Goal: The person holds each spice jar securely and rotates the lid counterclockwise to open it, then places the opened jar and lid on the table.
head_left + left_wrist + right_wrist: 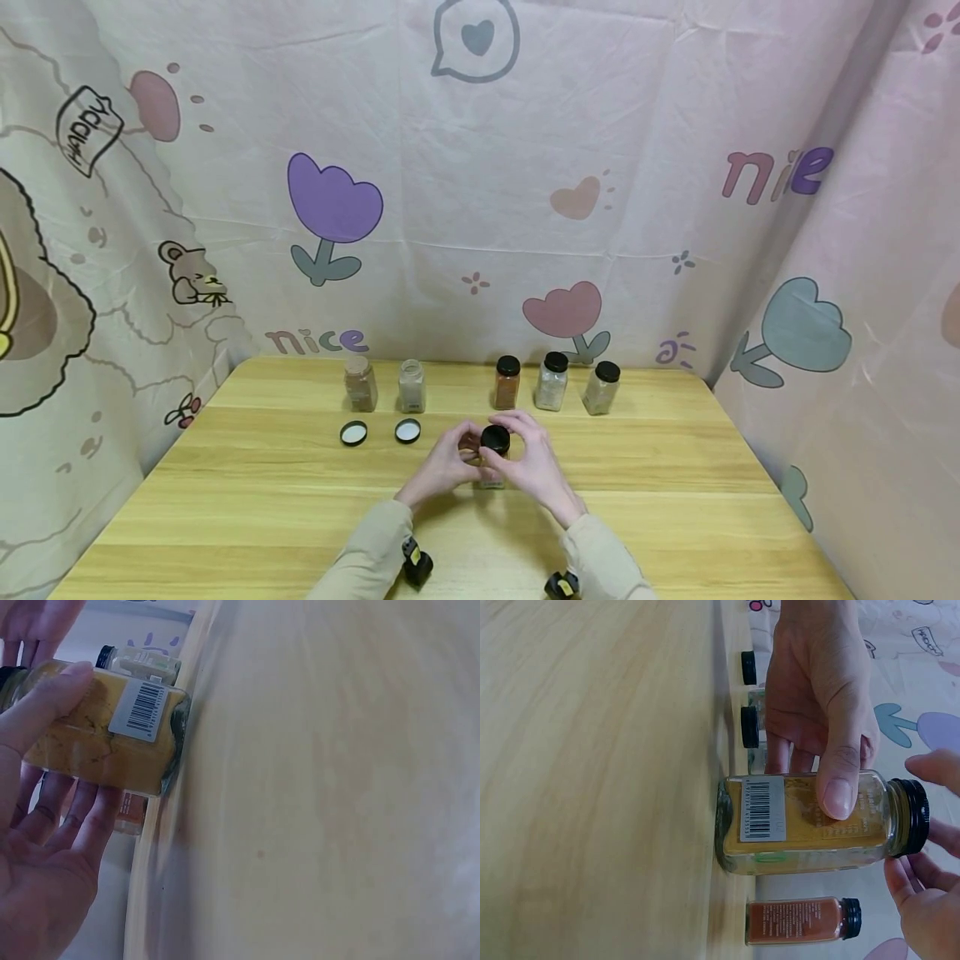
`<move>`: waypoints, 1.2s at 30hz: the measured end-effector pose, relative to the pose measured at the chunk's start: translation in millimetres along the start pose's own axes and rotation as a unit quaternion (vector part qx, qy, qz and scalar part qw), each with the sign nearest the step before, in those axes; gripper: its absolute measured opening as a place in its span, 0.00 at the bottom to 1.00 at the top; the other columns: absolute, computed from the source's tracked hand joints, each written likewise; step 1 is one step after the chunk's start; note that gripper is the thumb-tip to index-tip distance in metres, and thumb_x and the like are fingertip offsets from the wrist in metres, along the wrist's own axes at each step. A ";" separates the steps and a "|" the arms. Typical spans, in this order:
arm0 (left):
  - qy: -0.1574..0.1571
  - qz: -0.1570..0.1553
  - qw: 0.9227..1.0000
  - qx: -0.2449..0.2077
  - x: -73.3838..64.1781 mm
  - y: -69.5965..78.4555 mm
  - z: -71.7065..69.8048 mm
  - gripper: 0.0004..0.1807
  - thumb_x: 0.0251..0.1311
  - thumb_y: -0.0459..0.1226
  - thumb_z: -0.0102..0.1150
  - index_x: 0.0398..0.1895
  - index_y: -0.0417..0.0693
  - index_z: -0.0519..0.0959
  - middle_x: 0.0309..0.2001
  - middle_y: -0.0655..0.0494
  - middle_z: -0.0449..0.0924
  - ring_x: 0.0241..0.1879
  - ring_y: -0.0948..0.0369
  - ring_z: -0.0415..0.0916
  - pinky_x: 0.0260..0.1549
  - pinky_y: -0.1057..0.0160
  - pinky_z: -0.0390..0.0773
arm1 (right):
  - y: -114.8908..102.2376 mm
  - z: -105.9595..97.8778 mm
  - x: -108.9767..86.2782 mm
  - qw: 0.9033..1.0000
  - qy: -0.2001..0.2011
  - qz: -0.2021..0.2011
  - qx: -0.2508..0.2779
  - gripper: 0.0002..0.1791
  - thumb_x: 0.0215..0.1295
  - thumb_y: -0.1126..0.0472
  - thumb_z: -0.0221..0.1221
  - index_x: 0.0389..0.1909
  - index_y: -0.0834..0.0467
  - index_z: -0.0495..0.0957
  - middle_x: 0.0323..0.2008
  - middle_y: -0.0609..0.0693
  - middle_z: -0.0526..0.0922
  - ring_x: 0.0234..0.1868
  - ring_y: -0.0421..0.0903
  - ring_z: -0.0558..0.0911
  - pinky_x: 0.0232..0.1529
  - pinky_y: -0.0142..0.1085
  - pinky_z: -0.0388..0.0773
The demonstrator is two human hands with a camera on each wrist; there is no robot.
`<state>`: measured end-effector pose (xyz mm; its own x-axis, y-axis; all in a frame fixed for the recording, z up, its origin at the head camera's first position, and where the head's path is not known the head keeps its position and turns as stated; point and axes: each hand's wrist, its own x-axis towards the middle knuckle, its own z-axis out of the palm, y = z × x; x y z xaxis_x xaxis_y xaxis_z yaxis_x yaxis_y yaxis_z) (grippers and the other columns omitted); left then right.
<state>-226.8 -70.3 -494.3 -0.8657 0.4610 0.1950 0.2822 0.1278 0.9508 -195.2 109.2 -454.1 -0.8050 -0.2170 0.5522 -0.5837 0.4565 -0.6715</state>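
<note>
A square glass spice jar (810, 847) of yellow powder, with a barcode label, stands upright on the wooden table. My left hand (447, 462) grips its body, thumb on one face and fingers round behind. Around the black lid (495, 439), on top of the jar, curl the thumb and fingers of my right hand (534, 462). That hand (937, 892) shows only in part in the right wrist view.
Behind stand two lidless jars, one brown (362, 388) and one pale (412, 390); their lids (354, 432) lie upturned in front. To the right stand an orange-red jar (507, 387) and two pale jars (551, 386), all black-capped. A printed curtain (480, 167) hangs behind.
</note>
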 end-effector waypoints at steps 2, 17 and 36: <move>0.001 -0.004 1.000 0.001 -0.6 0.7 0.3 0.26 0.48 0.30 0.77 0.49 0.34 0.73 0.50 0.40 0.79 0.49 0.57 0.82 0.55 0.64 0.84 | -0.5 0.6 -0.2 1.000 0.009 0.018 0.006 0.22 0.52 0.65 0.75 0.50 0.58 0.83 0.50 0.52 0.85 0.47 0.49 0.83 0.53 0.41 0.81; 0.000 0.008 1.000 0.007 -0.9 -1.8 0.4 0.26 0.50 0.31 0.77 0.49 0.34 0.73 0.51 0.39 0.79 0.49 0.57 0.83 0.56 0.63 0.84 | 4.4 -0.9 0.4 1.000 0.004 -0.011 0.019 0.23 0.52 0.69 0.73 0.52 0.59 0.83 0.48 0.55 0.86 0.46 0.51 0.83 0.52 0.43 0.81; 0.008 0.002 1.000 -0.001 -2.5 0.4 2.9 0.26 0.49 0.29 0.76 0.49 0.35 0.73 0.53 0.39 0.79 0.55 0.47 0.81 0.60 0.60 0.82 | 0.7 -4.7 1.9 1.000 0.003 0.014 0.018 0.22 0.51 0.68 0.73 0.50 0.60 0.83 0.44 0.52 0.86 0.44 0.49 0.83 0.51 0.44 0.81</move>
<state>-223.4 -68.8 -495.2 -0.8715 0.4469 0.2020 0.2844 0.1248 0.9505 -196.6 113.2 -451.3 -0.8207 -0.1994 0.5354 -0.5642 0.4308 -0.7044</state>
